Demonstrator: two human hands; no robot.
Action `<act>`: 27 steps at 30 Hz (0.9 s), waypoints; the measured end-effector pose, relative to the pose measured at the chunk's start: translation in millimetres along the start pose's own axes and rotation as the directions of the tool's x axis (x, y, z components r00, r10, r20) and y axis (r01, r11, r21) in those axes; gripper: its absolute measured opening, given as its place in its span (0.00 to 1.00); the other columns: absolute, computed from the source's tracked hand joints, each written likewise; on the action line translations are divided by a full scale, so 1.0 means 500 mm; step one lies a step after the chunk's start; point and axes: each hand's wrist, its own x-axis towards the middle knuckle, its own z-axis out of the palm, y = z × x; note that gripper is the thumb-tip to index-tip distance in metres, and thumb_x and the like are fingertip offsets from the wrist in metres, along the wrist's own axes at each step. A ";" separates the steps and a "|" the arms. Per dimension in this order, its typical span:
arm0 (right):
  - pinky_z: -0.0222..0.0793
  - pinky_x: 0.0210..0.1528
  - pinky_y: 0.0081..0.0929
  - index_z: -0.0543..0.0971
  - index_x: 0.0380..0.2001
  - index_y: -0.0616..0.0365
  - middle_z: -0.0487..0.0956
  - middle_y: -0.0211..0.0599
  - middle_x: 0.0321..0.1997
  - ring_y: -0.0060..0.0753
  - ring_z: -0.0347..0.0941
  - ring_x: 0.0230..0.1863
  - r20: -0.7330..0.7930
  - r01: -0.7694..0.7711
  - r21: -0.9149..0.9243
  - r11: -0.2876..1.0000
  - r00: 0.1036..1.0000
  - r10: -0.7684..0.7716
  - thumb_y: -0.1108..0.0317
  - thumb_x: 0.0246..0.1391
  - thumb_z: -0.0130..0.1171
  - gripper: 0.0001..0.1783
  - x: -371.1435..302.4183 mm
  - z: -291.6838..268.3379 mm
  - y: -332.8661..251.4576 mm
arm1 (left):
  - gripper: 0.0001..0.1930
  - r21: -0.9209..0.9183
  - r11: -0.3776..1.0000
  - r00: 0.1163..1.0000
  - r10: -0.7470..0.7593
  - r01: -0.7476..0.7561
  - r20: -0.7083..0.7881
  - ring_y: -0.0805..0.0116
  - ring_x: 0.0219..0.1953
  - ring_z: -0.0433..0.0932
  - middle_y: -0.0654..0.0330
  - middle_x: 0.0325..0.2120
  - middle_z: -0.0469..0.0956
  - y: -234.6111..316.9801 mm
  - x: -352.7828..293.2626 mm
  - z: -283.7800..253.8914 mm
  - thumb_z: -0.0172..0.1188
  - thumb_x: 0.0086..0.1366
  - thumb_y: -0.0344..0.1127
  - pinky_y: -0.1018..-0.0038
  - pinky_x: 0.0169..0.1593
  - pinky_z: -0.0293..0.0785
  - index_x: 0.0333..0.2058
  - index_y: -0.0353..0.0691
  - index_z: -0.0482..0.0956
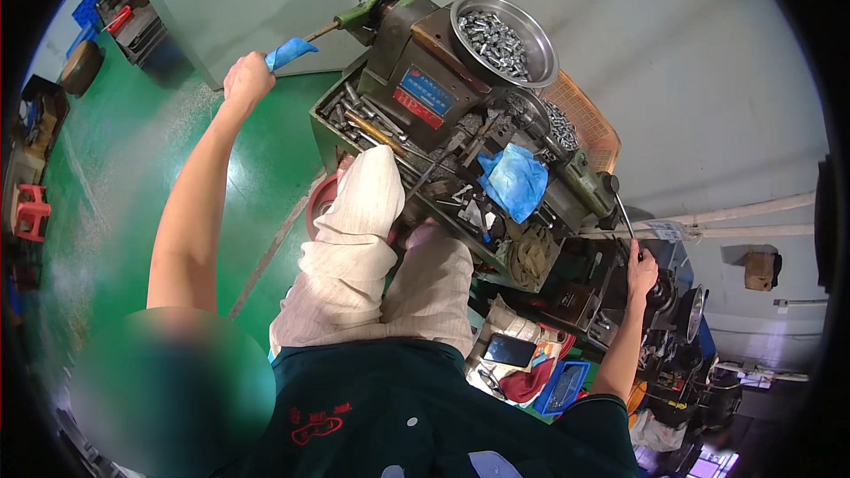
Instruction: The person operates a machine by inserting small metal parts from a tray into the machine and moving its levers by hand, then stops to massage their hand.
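My left hand [249, 80] is closed round the end of a lever [322, 31] wrapped in blue cloth [290, 54]. That lever runs to the green left end [376, 7] of a small bench lathe. Out to the right, my right hand [643, 271] grips a thin metal handle [625, 214], which comes off the lathe's green right end [588, 184]. Between my hands stands the machine's dark headstock [403, 57], with a chuck [522, 111] beside it. A steel bowl [546, 55] of small metal parts [496, 42] rests on top.
Loose tools and rods [372, 119] lie in the tray before my knees. A crumpled blue cloth [515, 181] and a brown rag [529, 255] sit nearer the right. Behind the lathe is an orange basket [584, 115]. A phone [510, 350] and blue bin [563, 387] are by my right side.
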 end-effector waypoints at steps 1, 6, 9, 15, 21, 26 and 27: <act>0.64 0.32 0.45 0.74 0.19 0.63 0.74 0.57 0.23 0.58 0.70 0.30 -0.073 0.012 0.017 1.000 0.997 -0.011 0.38 0.47 0.45 0.33 -0.004 0.011 0.007 | 0.13 0.010 1.000 1.000 -0.006 0.006 0.012 0.53 0.35 0.76 0.51 0.30 0.77 0.001 0.000 -0.001 0.54 0.48 0.30 0.63 0.40 0.72 0.35 0.45 0.78; 0.64 0.31 0.45 0.74 0.18 0.64 0.73 0.57 0.22 0.58 0.70 0.29 -0.070 -0.005 0.033 0.999 0.998 0.007 0.37 0.46 0.45 0.34 -0.010 0.009 0.001 | 0.13 0.011 1.000 1.000 0.011 -0.011 0.006 0.53 0.35 0.76 0.51 0.30 0.77 -0.005 -0.003 0.000 0.54 0.48 0.30 0.62 0.40 0.72 0.35 0.45 0.78; 0.63 0.31 0.45 0.74 0.17 0.64 0.73 0.56 0.21 0.57 0.70 0.28 -0.069 -0.019 0.035 0.999 0.997 0.021 0.37 0.46 0.46 0.34 -0.012 0.008 0.000 | 0.13 0.003 1.000 1.000 0.008 -0.008 -0.001 0.53 0.35 0.76 0.50 0.30 0.77 -0.003 -0.005 0.001 0.54 0.47 0.29 0.62 0.39 0.72 0.35 0.44 0.78; 0.64 0.30 0.44 0.75 0.18 0.63 0.74 0.54 0.20 0.56 0.70 0.27 -0.072 -0.052 0.037 0.998 0.996 0.054 0.36 0.44 0.46 0.35 -0.012 0.011 0.003 | 0.13 -0.013 1.000 1.000 0.022 -0.022 -0.020 0.52 0.34 0.76 0.50 0.29 0.77 -0.005 0.001 0.005 0.54 0.47 0.29 0.62 0.39 0.72 0.34 0.44 0.78; 0.64 0.32 0.44 0.77 0.20 0.62 0.75 0.54 0.22 0.55 0.71 0.29 -0.041 -0.076 0.018 0.997 0.996 0.076 0.34 0.44 0.46 0.36 -0.015 0.007 -0.005 | 0.12 -0.021 1.000 1.000 0.018 -0.018 -0.021 0.52 0.34 0.76 0.50 0.29 0.77 -0.007 0.006 0.010 0.54 0.47 0.29 0.62 0.39 0.72 0.33 0.43 0.78; 0.65 0.33 0.43 0.78 0.22 0.62 0.75 0.54 0.23 0.55 0.72 0.30 -0.022 -0.104 0.003 0.995 0.994 0.104 0.33 0.43 0.45 0.36 -0.020 0.002 -0.014 | 0.11 -0.017 1.000 1.000 0.009 -0.009 -0.009 0.52 0.34 0.76 0.51 0.29 0.77 -0.006 0.005 0.009 0.54 0.47 0.29 0.62 0.39 0.72 0.32 0.43 0.78; 0.65 0.33 0.44 0.78 0.23 0.61 0.75 0.54 0.23 0.55 0.72 0.30 -0.038 -0.096 -0.004 0.995 0.995 0.096 0.33 0.43 0.45 0.36 -0.022 0.004 -0.012 | 0.11 -0.014 1.000 1.000 0.012 -0.012 -0.009 0.53 0.35 0.76 0.51 0.29 0.77 -0.005 0.005 0.009 0.54 0.47 0.30 0.62 0.39 0.72 0.33 0.43 0.78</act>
